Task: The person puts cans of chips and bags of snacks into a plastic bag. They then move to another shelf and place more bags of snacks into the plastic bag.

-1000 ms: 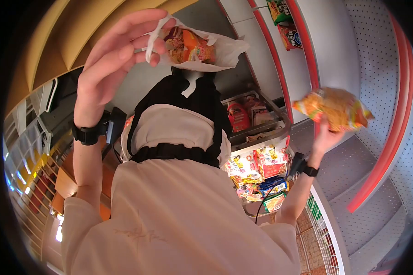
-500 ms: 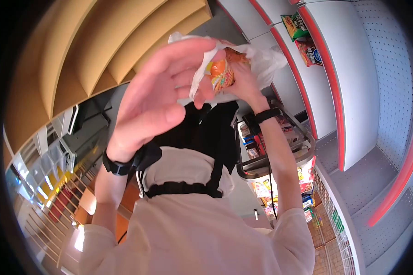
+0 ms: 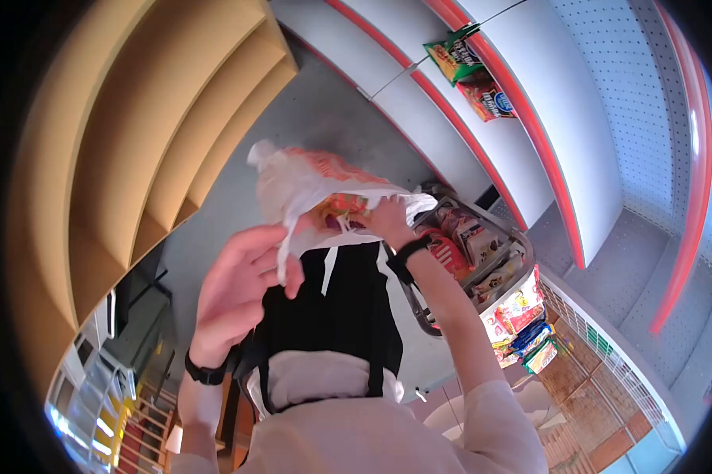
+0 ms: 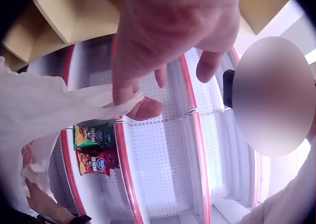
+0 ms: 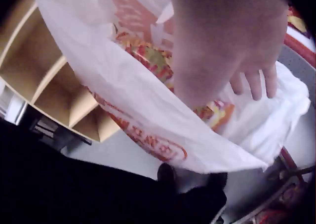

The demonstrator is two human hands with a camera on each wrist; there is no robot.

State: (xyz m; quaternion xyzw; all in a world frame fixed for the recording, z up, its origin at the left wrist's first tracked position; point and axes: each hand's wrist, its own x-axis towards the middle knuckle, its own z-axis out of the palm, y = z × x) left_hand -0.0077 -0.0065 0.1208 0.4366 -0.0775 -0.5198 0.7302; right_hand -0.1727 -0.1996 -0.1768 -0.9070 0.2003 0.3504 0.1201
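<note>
The left hand [image 3: 241,284] hooks its fingers through the edge of a thin white bag [image 3: 279,188], catching a twist of the plastic between them. The right hand [image 5: 232,46] reaches in at the bag's far side from it, its visible fingers loose and slightly spread, pointing down along the inner wall. I see nothing gripped by them, though the thumb is hidden from me.

At least one bright snack packet [image 5: 153,61] lies inside the bag, below and beside the right palm, so the right hand is clearly the nearer one. The left keeps to the rim, apart from the contents. The bag's mouth stretches crosswise in front of the body, left hand at one end, right hand toward the other. Too little of the packet shows for me to tell which way its long axis runs.

Just past the right wrist stands a grey basket [image 3: 530,254] with more packets in it. Beyond, on the right, rise white shelves [image 3: 546,110] with red edging, a green packet [image 3: 453,59] and a red packet [image 3: 482,96] lying side by side on one. Wooden shelves [image 3: 139,118] curve up on the left.
</note>
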